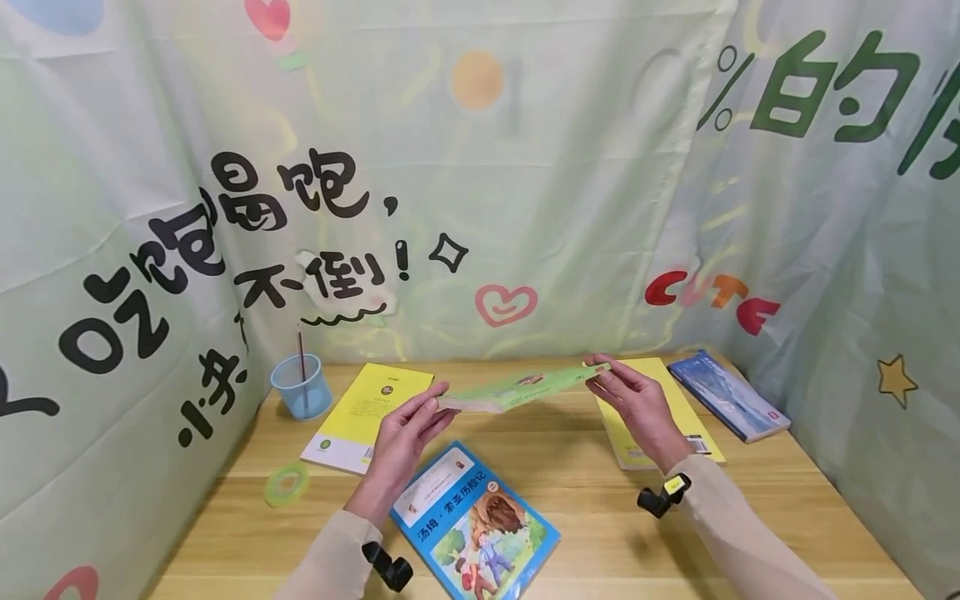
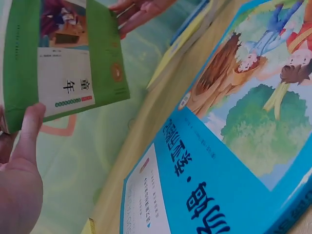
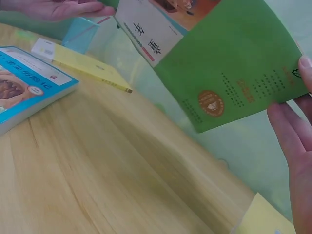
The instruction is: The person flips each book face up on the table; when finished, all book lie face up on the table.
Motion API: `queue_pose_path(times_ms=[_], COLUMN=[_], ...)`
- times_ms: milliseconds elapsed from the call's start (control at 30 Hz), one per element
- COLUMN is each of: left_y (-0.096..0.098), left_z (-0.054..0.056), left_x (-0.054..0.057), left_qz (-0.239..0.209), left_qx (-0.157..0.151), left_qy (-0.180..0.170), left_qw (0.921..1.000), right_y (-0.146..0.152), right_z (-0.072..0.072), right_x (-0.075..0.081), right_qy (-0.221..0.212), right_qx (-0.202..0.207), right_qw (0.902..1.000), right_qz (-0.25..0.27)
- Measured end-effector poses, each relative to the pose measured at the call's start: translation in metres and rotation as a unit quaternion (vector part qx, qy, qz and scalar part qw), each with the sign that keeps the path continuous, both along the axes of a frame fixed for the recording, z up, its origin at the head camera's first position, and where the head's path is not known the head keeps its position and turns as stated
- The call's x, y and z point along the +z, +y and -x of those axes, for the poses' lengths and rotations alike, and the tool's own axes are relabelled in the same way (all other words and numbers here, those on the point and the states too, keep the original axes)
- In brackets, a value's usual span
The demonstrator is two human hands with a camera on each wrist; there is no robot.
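Note:
A green book point(image 1: 536, 385) is held up above the table between both hands, nearly edge-on in the head view. My left hand point(image 1: 401, 437) pinches its left end, with the thumb on the cover in the left wrist view. At the other end, my right hand point(image 1: 637, 408) grips the edge between thumb and fingers. The right wrist view shows the green cover point(image 3: 239, 63) with a picture, a white panel and a round brown emblem. Below, between the forearms, a blue book point(image 1: 476, 521) with an illustrated cover lies flat on the table.
A yellow book point(image 1: 390, 400) lies at the back left, and another yellow book point(image 1: 626, 442) lies partly behind the right hand. Beside that is a blue-and-white book point(image 1: 727, 396). A blue cup point(image 1: 302, 398) holds a thin stick. A green ring point(image 1: 273, 490) sits at the left. Printed cloth surrounds the table.

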State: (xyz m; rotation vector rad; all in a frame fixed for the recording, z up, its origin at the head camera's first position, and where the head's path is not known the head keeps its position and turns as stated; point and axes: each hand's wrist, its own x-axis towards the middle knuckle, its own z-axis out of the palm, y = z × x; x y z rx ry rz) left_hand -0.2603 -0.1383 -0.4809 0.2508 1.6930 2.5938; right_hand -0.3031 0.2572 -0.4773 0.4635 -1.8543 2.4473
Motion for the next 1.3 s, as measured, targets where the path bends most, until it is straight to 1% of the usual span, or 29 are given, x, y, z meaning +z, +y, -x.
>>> queue_pose_path(times_ms=[133, 267, 367, 467, 600, 667, 733, 800, 867, 1033, 1133, 1200, 1300], left_y=[0.001, 0.002, 0.003, 0.004, 0.007, 0.008, 0.010, 0.010, 0.011, 0.014, 0.015, 0.015, 0.015], left_z=[-0.002, -0.004, -0.004, -0.004, -0.003, -0.003, -0.003, -0.003, -0.004, -0.004, -0.005, -0.005, -0.006], left_x=[0.003, 0.006, 0.007, 0.007, 0.008, 0.008, 0.008, 0.008, 0.008, 0.007, 0.007, 0.007, 0.007], left_qz=[0.016, 0.030, 0.047, 0.076, 0.131, 0.144, 0.137, 0.121, 0.107, 0.101, 0.092, 0.097, 0.103], left_qx=[-0.004, 0.004, 0.023, 0.049, 0.082, 0.091, 0.093, 0.089, 0.086, 0.080, 0.078, 0.078, 0.073], left_qy=[0.024, 0.028, 0.027, 0.026, 0.029, 0.026, 0.022, 0.021, 0.026, 0.033, 0.026, 0.022, 0.007], left_qw=[0.9996, 0.9992, 0.9983, 0.9955, 0.9876, 0.9851, 0.9860, 0.9884, 0.9902, 0.9911, 0.9923, 0.9920, 0.9920], right_y=[0.000, 0.000, -0.001, -0.001, -0.001, -0.001, -0.001, -0.001, -0.001, -0.001, -0.002, -0.003, -0.004], right_z=[-0.002, -0.003, -0.004, -0.004, -0.005, -0.005, -0.005, -0.006, -0.006, -0.007, -0.007, -0.006, -0.006], right_x=[0.001, 0.002, 0.002, 0.002, 0.002, 0.002, 0.002, 0.002, 0.001, 0.001, 0.001, 0.000, -0.001], right_qy=[-0.023, -0.032, -0.031, -0.030, -0.038, -0.047, -0.055, -0.063, -0.069, -0.074, -0.074, -0.076, -0.086], right_qx=[-0.022, -0.037, -0.042, -0.050, -0.070, -0.080, -0.083, -0.085, -0.088, -0.102, -0.106, -0.107, -0.108], right_qw=[0.9995, 0.9988, 0.9986, 0.9982, 0.9965, 0.9953, 0.9944, 0.9938, 0.9932, 0.9912, 0.9903, 0.9897, 0.9882], right_qz=[0.001, -0.002, -0.007, -0.012, -0.024, -0.028, -0.034, -0.035, -0.034, -0.041, -0.052, -0.058, -0.067])
